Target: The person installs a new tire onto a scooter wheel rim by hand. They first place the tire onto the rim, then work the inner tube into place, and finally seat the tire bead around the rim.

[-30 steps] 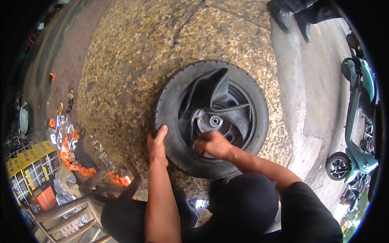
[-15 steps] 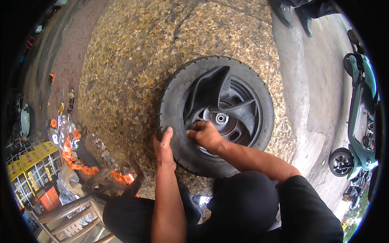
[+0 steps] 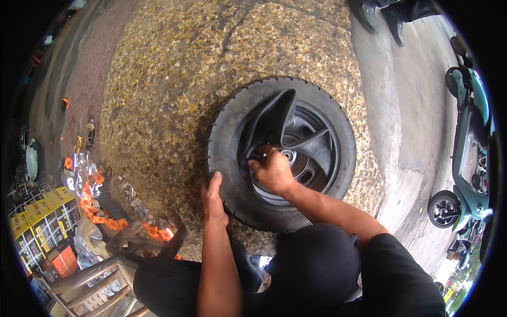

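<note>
A scooter wheel point(image 3: 240, 108) with a black tire lies flat on a rough, speckled stone slab. Broad, curved black spokes point(image 3: 272, 113) spread out from its metal hub. At the tire's lower left edge, my left hand point(image 3: 214, 203) grips the tread side; its thumb points up along the tire and the other fingers are largely hidden. My right hand point(image 3: 274, 171) reaches over the rim and is closed beside the hub. A small pale spot shows at its fingers, but what they hold is hidden.
A wooden chair point(image 3: 87, 277), orange and silver wrappers point(image 3: 90, 195) and yellow-black boxes point(image 3: 42, 211) are at the lower left. Someone's shoes point(image 3: 367, 18) stand at the top right. A teal scooter point(image 3: 467, 179) is parked at the far right. My knees are close below the wheel.
My right hand has moved slightly up and right, closer to the hub, and its fingers have turned. My left hand remains at the tire's edge, slightly lower in the picture.
</note>
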`<state>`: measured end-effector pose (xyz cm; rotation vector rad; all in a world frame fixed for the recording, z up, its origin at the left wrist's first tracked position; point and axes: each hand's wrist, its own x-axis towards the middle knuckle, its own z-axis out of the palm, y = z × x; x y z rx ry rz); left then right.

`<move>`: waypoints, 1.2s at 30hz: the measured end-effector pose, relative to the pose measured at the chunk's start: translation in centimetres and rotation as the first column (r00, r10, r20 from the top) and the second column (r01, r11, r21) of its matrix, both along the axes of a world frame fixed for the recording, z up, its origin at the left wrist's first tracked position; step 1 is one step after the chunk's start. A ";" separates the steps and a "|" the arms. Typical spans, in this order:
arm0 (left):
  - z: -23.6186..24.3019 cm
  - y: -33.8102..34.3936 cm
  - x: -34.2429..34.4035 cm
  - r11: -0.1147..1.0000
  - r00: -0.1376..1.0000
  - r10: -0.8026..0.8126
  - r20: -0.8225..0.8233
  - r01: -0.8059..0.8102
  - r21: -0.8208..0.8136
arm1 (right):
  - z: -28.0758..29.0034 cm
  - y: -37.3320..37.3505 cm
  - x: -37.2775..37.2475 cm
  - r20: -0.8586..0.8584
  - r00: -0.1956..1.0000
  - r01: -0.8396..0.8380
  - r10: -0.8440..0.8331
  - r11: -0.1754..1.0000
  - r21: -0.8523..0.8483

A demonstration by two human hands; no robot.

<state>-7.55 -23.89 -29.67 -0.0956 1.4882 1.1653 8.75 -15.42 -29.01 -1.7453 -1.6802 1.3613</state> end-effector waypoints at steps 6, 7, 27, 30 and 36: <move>0.3 -0.7 0.9 0.998 0.993 -0.066 -0.094 0.066 -0.006 | 0.1 1.4 -0.9 -0.210 0.945 0.116 -0.251 0.857 -0.503; 0.3 -0.9 1.1 0.998 0.994 -0.067 -0.089 0.067 -0.002 | 0.0 1.4 -0.8 -0.226 0.941 0.105 -0.250 0.856 -0.507; 0.0 -6.5 7.9 0.958 0.794 0.284 0.537 -0.260 -0.123 | -0.2 -1.0 4.0 0.048 0.950 -0.289 0.308 0.930 -0.229; -0.8 -4.7 7.0 0.953 0.841 0.285 0.460 -0.302 -0.037 | 0.4 -1.0 3.3 0.072 0.958 -0.246 0.276 0.928 -0.278; 8.5 -0.2 7.2 0.980 0.995 -0.053 -0.084 0.069 0.188 | 8.4 4.4 5.6 -0.394 0.905 -0.041 -0.160 0.889 -0.456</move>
